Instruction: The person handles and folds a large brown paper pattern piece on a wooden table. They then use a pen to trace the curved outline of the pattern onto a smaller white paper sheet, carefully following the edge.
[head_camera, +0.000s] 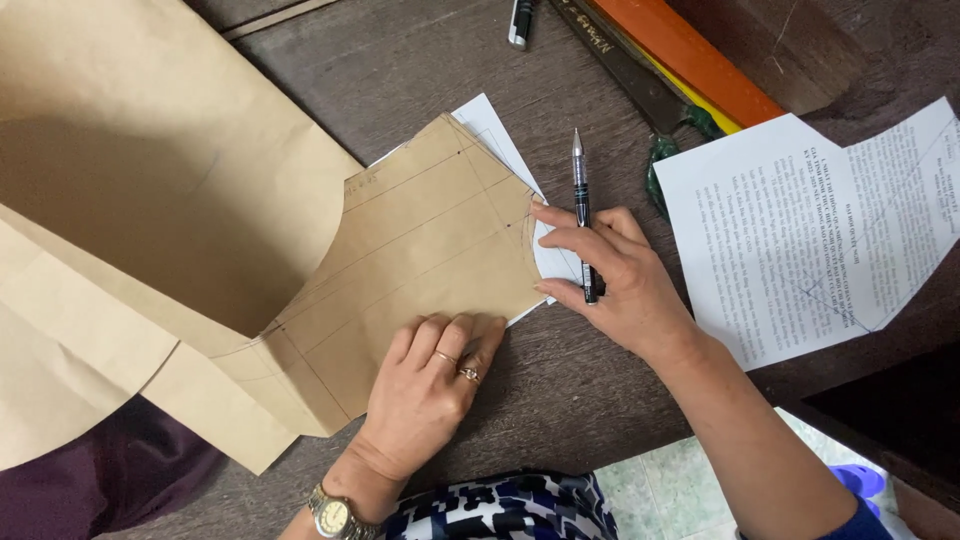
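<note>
Two hands rest at frame centre on a dark wooden table (420, 60). Left hand (430, 385), fingers together and flat, presses the lower edge of a brown paper pattern piece (420, 240). Right hand (610, 275) pinches a black pen (583, 215) between the fingers, fingertips touching the pattern's right edge over a white sheet (500, 135). Printed paper (800, 230) lies at right; rulers (660, 60) at upper right.

We see a matt brown kraft-paper pattern piece (420, 240), lightly creased, over a smooth white paper sheet (500, 130). Our dark wooden table (560, 390) looks grainy and dull. The black-and-silver pen (583, 215) shines like glossy plastic and metal; the gold wristwatch (333, 515) gleams metallic.
</note>
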